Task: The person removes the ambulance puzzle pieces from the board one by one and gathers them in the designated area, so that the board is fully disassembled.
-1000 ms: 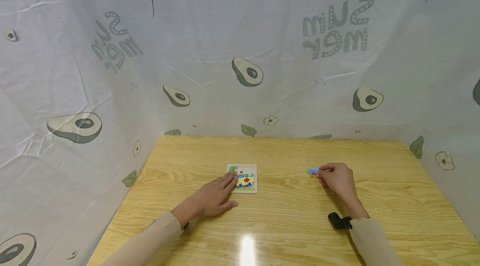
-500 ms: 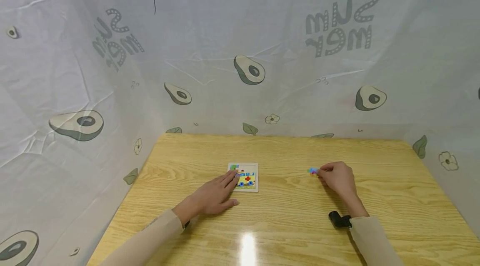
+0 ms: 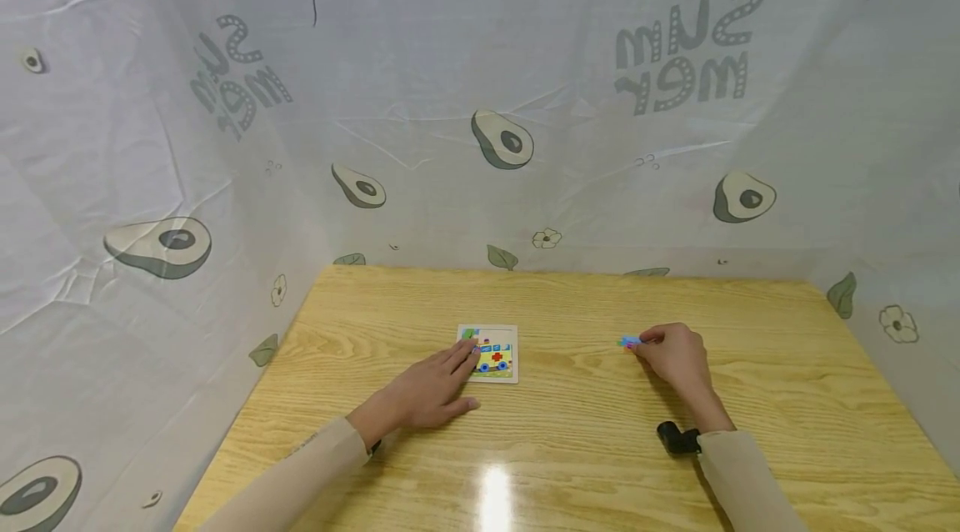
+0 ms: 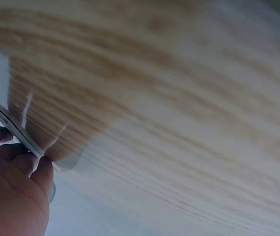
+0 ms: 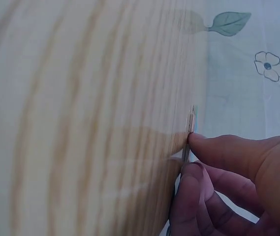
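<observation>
A small square picture puzzle (image 3: 496,358) with a yellow ambulance lies in a pale frame on the table, in the middle of the head view. My left hand (image 3: 431,388) rests on its left side, covering that part, with the fingers stretched out over it. In the left wrist view the fingers (image 4: 19,160) meet the thin edge of the puzzle board (image 4: 13,127). Farther right, my right hand (image 3: 677,358) pinches a small blue and pink puzzle piece (image 3: 628,342) between thumb and fingers, low over the table. Seen edge-on in the right wrist view, the puzzle piece (image 5: 192,120) is partly hidden by the fingertips.
Both hands are over a wood-grain table (image 3: 562,424). A white curtain (image 3: 420,148) printed with avocados and leaves encloses the back and sides. A black wrist device (image 3: 678,439) sits at the right sleeve.
The puzzle piece in my right hand shows less of its face than a second ago, with more of it behind the fingers. My left hand stays on the puzzle. The head view shifts slightly.
</observation>
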`<state>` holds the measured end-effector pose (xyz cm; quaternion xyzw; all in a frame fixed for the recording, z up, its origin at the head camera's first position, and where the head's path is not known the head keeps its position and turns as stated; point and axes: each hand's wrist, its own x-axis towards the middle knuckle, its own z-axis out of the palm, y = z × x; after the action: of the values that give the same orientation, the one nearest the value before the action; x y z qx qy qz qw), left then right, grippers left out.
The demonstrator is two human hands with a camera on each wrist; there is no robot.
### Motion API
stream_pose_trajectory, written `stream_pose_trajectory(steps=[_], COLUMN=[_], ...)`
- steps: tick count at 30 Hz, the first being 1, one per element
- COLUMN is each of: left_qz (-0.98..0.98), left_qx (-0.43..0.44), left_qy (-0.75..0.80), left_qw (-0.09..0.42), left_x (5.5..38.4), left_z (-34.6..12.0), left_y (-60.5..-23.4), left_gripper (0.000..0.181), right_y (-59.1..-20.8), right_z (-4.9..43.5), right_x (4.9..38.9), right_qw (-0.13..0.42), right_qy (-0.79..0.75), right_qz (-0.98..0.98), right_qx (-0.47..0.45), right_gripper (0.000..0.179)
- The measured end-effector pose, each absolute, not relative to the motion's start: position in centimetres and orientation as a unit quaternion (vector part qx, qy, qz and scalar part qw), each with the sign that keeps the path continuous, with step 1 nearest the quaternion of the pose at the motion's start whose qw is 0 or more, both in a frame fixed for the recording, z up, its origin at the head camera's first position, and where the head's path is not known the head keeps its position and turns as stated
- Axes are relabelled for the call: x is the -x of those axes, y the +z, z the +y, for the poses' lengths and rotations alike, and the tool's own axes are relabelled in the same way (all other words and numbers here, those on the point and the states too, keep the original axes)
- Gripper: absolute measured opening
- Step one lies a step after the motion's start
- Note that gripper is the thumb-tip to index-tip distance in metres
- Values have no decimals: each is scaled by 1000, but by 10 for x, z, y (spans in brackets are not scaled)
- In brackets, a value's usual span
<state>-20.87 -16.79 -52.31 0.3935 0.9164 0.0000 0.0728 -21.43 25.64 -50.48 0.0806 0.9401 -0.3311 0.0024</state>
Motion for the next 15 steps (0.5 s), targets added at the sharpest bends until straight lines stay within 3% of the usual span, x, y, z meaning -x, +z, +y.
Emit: stream_pose_trajectory(steps=[15], left_qz=[916], left_qx=[-394], left_qy=[-5], left_qw=[76], left_x=[209], left_z=[-168], left_y=[-524], left_gripper=[81], right_y=[-505], right_z=[258], right_x=[213], right_qw=[-6], right_qy=[-331], right_qz=[941], right_qx=[-73], right_gripper=[36])
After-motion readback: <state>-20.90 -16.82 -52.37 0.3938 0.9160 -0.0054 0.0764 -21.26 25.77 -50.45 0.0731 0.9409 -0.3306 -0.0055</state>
